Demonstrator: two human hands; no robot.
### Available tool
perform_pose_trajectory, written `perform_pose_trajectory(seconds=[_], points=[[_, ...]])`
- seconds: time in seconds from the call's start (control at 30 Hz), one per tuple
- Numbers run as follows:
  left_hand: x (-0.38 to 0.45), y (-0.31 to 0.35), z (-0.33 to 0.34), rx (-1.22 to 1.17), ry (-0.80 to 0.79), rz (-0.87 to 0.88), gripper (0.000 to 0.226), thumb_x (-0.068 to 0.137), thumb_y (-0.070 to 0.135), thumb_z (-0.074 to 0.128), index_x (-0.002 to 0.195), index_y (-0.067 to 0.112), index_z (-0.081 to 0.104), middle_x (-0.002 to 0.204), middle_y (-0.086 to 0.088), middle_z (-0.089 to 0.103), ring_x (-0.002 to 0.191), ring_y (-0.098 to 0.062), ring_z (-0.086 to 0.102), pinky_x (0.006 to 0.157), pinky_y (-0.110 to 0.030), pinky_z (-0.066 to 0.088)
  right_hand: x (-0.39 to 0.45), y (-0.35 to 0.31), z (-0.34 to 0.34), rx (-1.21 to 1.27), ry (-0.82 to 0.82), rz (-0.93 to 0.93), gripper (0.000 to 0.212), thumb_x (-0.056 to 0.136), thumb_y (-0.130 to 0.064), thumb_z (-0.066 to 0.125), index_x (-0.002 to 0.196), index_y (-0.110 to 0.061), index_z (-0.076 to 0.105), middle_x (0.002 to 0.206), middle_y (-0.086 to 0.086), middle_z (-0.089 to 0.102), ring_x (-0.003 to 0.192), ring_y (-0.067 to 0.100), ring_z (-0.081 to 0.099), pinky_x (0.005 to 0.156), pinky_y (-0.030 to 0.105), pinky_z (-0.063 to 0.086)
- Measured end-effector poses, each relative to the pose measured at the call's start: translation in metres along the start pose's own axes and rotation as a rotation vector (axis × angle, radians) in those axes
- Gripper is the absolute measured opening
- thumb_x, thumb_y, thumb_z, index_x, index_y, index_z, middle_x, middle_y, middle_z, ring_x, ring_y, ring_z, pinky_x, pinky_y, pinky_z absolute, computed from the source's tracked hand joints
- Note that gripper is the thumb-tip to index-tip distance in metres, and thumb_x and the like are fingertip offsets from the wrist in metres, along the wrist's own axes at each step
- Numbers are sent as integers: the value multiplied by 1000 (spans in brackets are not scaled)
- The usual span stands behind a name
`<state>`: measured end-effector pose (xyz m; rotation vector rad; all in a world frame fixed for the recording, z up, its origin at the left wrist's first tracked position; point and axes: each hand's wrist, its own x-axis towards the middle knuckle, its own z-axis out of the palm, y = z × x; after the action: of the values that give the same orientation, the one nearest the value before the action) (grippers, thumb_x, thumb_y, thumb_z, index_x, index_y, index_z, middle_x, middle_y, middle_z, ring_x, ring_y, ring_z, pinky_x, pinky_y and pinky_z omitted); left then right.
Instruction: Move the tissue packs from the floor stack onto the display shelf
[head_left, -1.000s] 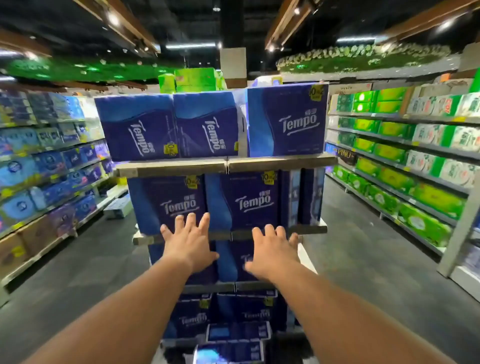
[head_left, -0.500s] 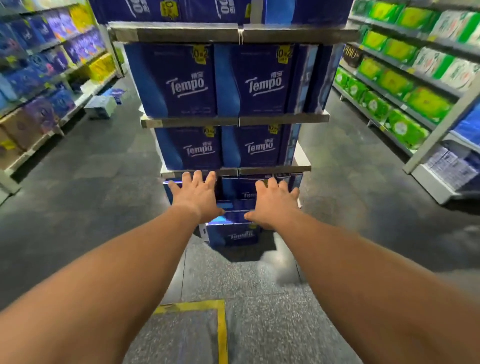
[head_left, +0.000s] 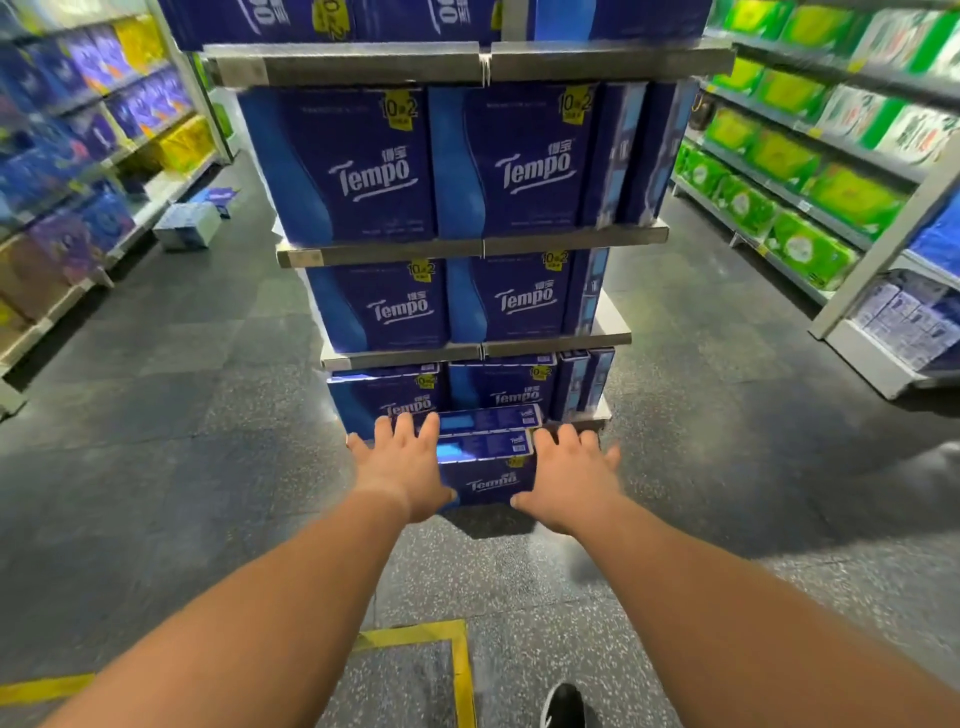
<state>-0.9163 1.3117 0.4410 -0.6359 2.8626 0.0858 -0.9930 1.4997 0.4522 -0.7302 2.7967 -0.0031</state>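
Note:
A small stack of dark blue Tempo tissue packs (head_left: 485, 467) stands on the floor at the foot of the display shelf (head_left: 467, 249). My left hand (head_left: 402, 467) is spread beside the stack's left side and my right hand (head_left: 569, 475) beside its right side, fingers apart, flanking the top pack. I cannot tell whether the palms touch it. The shelf's tiers are filled with upright blue Tempo packs (head_left: 363, 166).
Aisle shelving with blue and yellow packs (head_left: 93, 171) runs along the left, green packs (head_left: 789, 156) along the right. A pale box (head_left: 187, 224) lies on the floor at the left. Yellow floor tape (head_left: 462, 670) and my shoe (head_left: 563, 706) are near me.
My view has tipped down from the upper tiers to the floor. Both hands have dropped from the middle shelf level to either side of the floor stack.

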Motion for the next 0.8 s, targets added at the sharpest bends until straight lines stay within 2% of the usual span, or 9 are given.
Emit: perform_pose_trajectory(seconds=[0.13,0.3,0.43,0.63,0.8], points=[[42,7,20,-25,-45,3,106,79,67,64,157,26,5,155,-5,27,146,-32,17,114,-69,17,44,10,18,-2,-54,11,80,81,-64,67,143,-26,34,141,6,42,132,32,38,110,60,29],[121,14,57,-43,-128,-57,107,81,66,64,158,22,3,163,-3,17,151,-30,9,116,-65,13,132,25,49,-14,-99,-6,88,79,-65,68,147,-27,27,147,5,35,132,32,36,105,57,31],[206,13,105,-67,-189,-131,107,83,65,62,158,22,0,165,-3,12,152,-31,5,116,-63,13,224,30,90,-13,-124,-34,92,81,-64,67,152,-27,21,157,8,23,140,34,26,111,59,25],[326,3,221,-89,-262,-134,108,85,62,64,158,20,-4,168,-4,0,153,-31,-3,119,-62,10,341,32,206,-48,-174,-36,98,84,-63,65,158,-25,11,164,8,12,148,34,12,116,62,16],[421,-18,358,-119,-237,-103,115,79,71,62,158,19,-2,167,-3,-5,153,-31,-10,119,-62,8,436,28,343,-30,-208,-25,101,85,-62,64,159,-22,7,166,11,8,152,35,5,117,62,14]])
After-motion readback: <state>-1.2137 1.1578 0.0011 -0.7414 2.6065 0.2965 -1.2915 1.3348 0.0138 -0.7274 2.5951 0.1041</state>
